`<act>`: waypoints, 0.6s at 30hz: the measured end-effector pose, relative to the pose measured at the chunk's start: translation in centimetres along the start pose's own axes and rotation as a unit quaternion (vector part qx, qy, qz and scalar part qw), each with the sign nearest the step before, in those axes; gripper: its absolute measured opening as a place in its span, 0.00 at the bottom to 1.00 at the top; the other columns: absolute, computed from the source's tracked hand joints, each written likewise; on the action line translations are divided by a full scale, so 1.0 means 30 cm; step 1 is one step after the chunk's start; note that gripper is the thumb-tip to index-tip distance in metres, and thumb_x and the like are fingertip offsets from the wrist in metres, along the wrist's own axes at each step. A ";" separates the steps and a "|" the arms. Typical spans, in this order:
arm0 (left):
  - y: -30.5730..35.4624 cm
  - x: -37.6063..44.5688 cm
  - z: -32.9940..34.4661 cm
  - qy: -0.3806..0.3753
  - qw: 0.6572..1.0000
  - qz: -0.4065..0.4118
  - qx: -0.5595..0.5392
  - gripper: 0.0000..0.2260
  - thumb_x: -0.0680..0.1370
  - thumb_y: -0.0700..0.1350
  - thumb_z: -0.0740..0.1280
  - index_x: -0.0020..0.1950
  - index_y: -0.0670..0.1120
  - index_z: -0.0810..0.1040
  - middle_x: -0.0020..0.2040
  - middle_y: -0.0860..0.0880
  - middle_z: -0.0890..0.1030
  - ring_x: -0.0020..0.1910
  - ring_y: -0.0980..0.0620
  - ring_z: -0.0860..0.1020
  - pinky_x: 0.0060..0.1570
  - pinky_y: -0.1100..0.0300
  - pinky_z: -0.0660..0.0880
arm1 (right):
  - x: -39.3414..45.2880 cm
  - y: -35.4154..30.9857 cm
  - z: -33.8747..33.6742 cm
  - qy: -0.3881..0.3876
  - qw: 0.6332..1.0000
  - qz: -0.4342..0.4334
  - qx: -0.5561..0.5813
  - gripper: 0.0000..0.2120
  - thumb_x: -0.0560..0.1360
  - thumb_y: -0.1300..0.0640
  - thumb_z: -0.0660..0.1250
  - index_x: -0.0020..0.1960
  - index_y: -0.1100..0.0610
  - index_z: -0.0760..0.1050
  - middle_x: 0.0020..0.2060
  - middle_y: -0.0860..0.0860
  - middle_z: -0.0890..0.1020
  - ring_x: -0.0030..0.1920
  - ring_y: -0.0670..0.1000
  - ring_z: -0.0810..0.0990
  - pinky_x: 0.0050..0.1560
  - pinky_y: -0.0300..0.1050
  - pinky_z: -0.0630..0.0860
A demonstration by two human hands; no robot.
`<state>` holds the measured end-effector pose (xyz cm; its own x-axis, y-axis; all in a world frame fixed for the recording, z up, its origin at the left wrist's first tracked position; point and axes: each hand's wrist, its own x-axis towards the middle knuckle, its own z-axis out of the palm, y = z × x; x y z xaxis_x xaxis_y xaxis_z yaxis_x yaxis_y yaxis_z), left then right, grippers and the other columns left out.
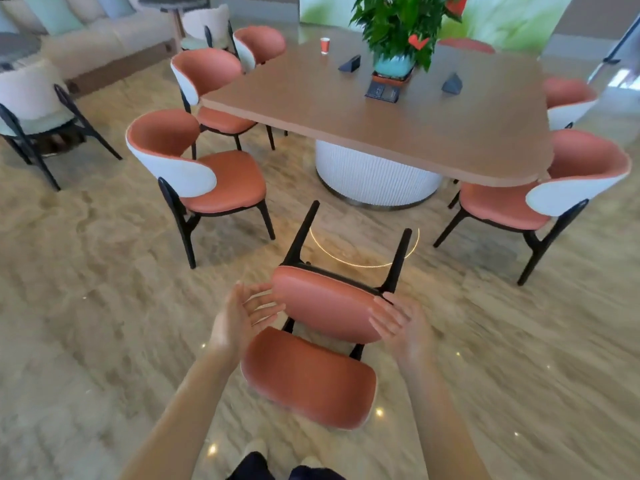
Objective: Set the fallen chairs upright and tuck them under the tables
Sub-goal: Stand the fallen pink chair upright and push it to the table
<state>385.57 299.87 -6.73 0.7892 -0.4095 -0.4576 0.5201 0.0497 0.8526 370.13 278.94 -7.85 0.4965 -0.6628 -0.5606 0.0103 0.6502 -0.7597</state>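
Wooden table (363, 109) on white ribbed pedestal far centre; teal pot (393, 65) on it holds green plant. Orange chairs upright at left and right edges, open floor between. Fallen chair (322, 344) near centre on its back, legs toward table. Left hand (239, 318) open beside seat; right hand (398, 320) fingers on seat edge. Red paper cup (325, 45) far; no writing legible.

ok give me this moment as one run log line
fallen chair on its back, legs toward table | left hand open beside seat | right hand touching seat edge | not yet upright
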 end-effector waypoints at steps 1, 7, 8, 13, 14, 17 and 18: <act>0.002 0.027 0.016 -0.010 1.000 -0.007 0.006 0.25 0.84 0.55 0.47 0.57 0.40 0.78 0.54 0.38 0.82 0.53 0.40 0.81 0.60 0.46 0.73 | -0.001 0.002 -0.014 0.011 1.000 0.000 0.010 0.14 0.81 0.55 0.58 0.52 0.63 0.78 0.52 0.61 0.83 0.49 0.60 0.83 0.59 0.55 0.75; 0.035 0.170 0.076 -0.091 0.994 -0.022 0.062 0.22 0.84 0.50 0.47 0.58 0.39 0.77 0.53 0.37 0.82 0.50 0.41 0.82 0.55 0.48 0.75 | -0.019 0.026 -0.031 0.100 0.992 -0.052 0.057 0.14 0.79 0.57 0.57 0.52 0.64 0.78 0.50 0.61 0.83 0.50 0.60 0.83 0.59 0.56 0.77; 0.046 0.191 0.073 -0.102 0.992 -0.024 0.072 0.22 0.84 0.50 0.47 0.57 0.40 0.77 0.53 0.37 0.82 0.50 0.41 0.82 0.55 0.48 0.76 | -0.020 0.035 -0.020 0.110 0.990 -0.055 0.065 0.14 0.79 0.57 0.58 0.51 0.63 0.78 0.51 0.61 0.83 0.51 0.61 0.83 0.58 0.56 0.77; 0.106 0.302 -0.024 -0.128 0.988 -0.036 0.079 0.23 0.84 0.52 0.47 0.58 0.41 0.78 0.53 0.38 0.82 0.51 0.42 0.83 0.57 0.47 0.75 | -0.004 0.098 0.087 0.130 0.987 -0.051 0.084 0.16 0.81 0.54 0.56 0.55 0.65 0.77 0.52 0.62 0.82 0.49 0.59 0.84 0.53 0.53 0.79; 0.115 0.325 -0.052 -0.130 0.987 -0.039 0.083 0.23 0.84 0.52 0.47 0.58 0.41 0.77 0.54 0.38 0.82 0.51 0.41 0.82 0.58 0.47 0.74 | 0.004 0.116 0.116 0.137 0.986 -0.046 0.085 0.17 0.81 0.54 0.56 0.56 0.65 0.77 0.52 0.62 0.82 0.49 0.59 0.83 0.55 0.54 0.78; 0.121 0.389 -0.128 -0.138 0.985 -0.055 0.089 0.23 0.84 0.53 0.47 0.58 0.40 0.77 0.53 0.38 0.82 0.53 0.40 0.82 0.59 0.46 0.74 | 0.024 0.186 0.180 0.153 0.984 -0.030 0.091 0.17 0.81 0.54 0.55 0.56 0.64 0.77 0.51 0.60 0.83 0.48 0.59 0.84 0.51 0.51 0.79; 0.119 0.407 -0.147 -0.140 0.984 -0.062 0.086 0.23 0.84 0.52 0.48 0.59 0.40 0.76 0.52 0.38 0.82 0.53 0.40 0.81 0.59 0.46 0.74 | 0.033 0.212 0.192 0.157 0.983 -0.023 0.095 0.16 0.81 0.54 0.55 0.54 0.63 0.77 0.50 0.59 0.84 0.47 0.59 0.85 0.49 0.50 0.78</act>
<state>398.51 299.05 -10.38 0.5893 -0.6393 -0.4941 0.5246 -0.1624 0.8357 375.69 284.57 -11.34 0.2000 -0.7558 -0.6235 0.2026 0.6545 -0.7284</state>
